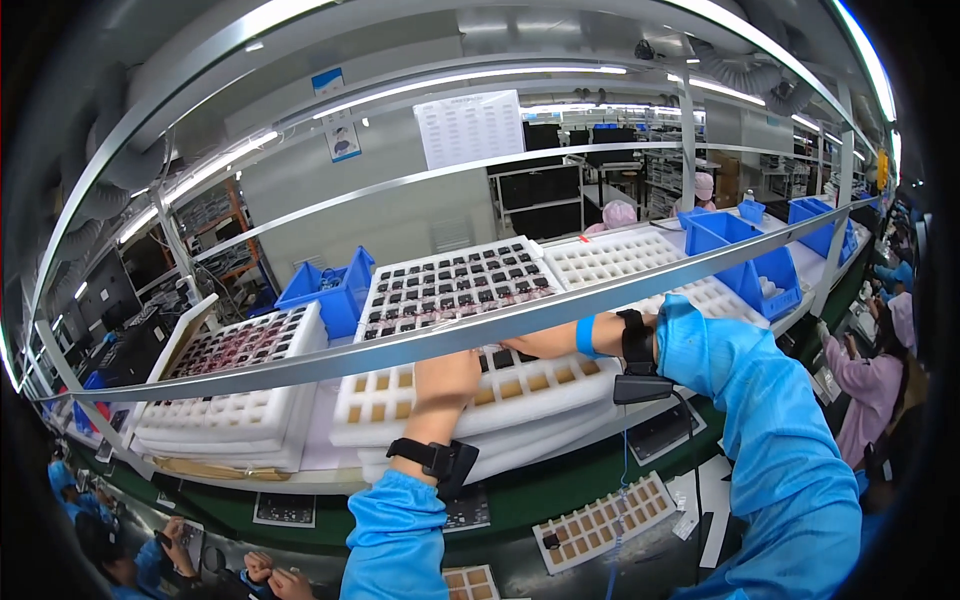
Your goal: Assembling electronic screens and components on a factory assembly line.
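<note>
White foam tray (500, 416), flat; black parts (506, 360) in some pockets (484, 393).

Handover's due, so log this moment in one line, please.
left hand: over white foam tray | right hand: over same tray | grips: unclear | black parts: behind, in rows

Bright overhead tubes (540, 73), fisheye-bent edges

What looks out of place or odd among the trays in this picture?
One black part sits alone at the left end of the pale grid tray, low and right of centre; it looks odd as the only one visible there. Nothing looks spilled.
</note>
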`<control>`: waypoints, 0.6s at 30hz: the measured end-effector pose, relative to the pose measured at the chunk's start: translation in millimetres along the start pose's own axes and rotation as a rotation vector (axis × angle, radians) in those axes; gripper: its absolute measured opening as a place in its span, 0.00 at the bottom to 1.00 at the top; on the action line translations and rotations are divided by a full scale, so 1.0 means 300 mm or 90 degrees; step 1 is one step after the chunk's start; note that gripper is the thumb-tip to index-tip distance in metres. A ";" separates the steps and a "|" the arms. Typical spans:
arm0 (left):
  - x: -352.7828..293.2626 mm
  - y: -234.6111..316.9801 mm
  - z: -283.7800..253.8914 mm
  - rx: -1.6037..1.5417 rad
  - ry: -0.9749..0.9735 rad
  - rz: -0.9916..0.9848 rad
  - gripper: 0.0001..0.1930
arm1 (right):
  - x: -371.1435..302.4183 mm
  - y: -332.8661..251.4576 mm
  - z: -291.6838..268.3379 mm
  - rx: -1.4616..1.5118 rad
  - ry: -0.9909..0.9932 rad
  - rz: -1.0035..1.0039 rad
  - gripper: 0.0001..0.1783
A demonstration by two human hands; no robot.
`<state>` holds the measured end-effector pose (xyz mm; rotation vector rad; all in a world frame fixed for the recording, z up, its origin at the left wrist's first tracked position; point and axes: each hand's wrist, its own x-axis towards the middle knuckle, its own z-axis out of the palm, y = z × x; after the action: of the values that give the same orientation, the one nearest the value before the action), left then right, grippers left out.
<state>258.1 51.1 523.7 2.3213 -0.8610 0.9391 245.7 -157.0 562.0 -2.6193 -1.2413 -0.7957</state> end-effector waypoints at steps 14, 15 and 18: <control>0.022 0.091 -0.096 -0.130 0.113 -0.073 0.08 | 0.037 -0.015 -0.067 0.282 0.007 0.247 0.16; 0.017 0.088 -0.095 -0.183 0.178 -0.049 0.07 | 0.042 -0.026 -0.076 0.299 0.042 0.223 0.16; 0.018 0.077 -0.101 -0.228 0.084 -0.054 0.08 | 0.052 -0.040 -0.079 0.288 0.109 0.172 0.17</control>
<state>231.7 52.4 551.7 1.9529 -0.7974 0.8166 235.2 -146.6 589.0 -2.2329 -0.8719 -0.5926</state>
